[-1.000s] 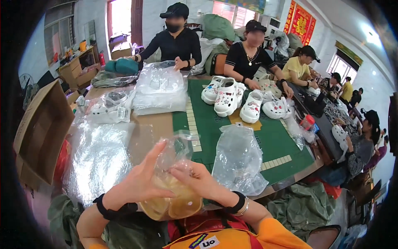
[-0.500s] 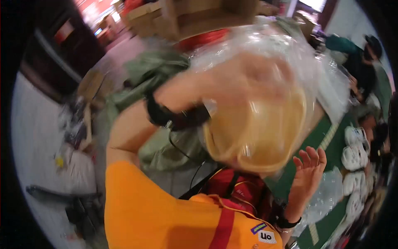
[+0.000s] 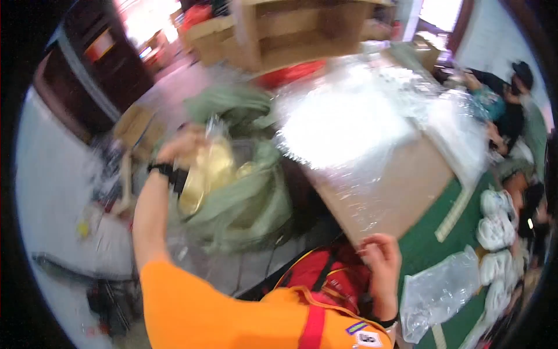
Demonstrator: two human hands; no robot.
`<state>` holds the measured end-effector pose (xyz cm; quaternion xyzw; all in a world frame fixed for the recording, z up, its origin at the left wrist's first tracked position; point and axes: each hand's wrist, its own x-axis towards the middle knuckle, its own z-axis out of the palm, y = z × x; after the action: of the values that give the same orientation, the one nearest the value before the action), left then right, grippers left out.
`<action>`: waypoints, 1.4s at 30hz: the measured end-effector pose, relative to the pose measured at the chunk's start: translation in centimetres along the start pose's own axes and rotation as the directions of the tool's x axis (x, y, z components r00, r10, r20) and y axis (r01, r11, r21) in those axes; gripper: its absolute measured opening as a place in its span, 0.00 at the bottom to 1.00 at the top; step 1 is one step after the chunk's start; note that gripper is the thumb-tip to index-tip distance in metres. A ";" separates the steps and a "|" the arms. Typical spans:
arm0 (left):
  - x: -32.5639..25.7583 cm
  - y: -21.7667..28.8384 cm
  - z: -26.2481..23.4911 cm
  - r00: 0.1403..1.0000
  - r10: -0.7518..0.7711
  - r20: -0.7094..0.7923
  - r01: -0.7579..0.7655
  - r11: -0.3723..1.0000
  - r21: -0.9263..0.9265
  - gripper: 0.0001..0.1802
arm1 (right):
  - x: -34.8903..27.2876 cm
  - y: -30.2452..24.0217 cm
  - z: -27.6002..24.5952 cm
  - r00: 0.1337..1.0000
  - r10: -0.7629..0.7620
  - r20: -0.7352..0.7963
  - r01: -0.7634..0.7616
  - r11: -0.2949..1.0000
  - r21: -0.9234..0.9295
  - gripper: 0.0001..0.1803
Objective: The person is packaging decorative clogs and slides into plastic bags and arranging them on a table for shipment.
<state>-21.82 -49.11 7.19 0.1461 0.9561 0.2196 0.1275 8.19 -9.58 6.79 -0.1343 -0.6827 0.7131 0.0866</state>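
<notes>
My left hand (image 3: 189,142) reaches out to the left and grips the top of a clear plastic bag of yellow, shoe-shaped pieces (image 3: 212,171). The bag hangs at the mouth of a large green sack (image 3: 250,206), where another bit of yellow shows inside. Motion blurs the bag, so the exact kind of the pieces cannot be told. My right hand (image 3: 382,259) is held near the table's front edge, fingers loosely bent and apart, with nothing seen in it. Close to it lies an empty clear plastic bag (image 3: 439,294).
Shiny clear plastic bags (image 3: 343,125) lie on a brown board (image 3: 407,180) over the green table (image 3: 421,241). White shoes (image 3: 497,230) line the right side. A person (image 3: 505,104) works at the far right. Behind stands an open wooden shelf (image 3: 302,32).
My left hand has swung the bag of yellow pieces from in front of me leftward to the green sack. My right hand has moved left and its fingers have curled in.
</notes>
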 end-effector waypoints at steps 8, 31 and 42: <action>9.3 -24.2 17.6 0.959 -0.174 0.223 -0.011 0.764 0.645 0.21 | -1.8 1.6 -1.1 0.981 -0.081 0.175 0.107 0.984 -0.145 0.14; -6.4 37.3 22.3 0.222 0.880 0.420 -0.929 0.322 -0.184 0.22 | -20.3 16.0 -20.9 0.437 -0.444 -0.782 -0.701 0.377 -0.605 0.35; -10.3 41.8 34.0 0.372 0.841 0.392 -0.761 0.519 -0.391 0.32 | -20.1 15.1 -20.1 0.394 -0.522 -0.756 -0.691 0.373 -0.619 0.28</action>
<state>7.51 -3.54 -1.50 0.6369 0.6665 0.2710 0.2769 34.37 2.56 -7.42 -0.5674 -0.7653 -0.0023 0.3039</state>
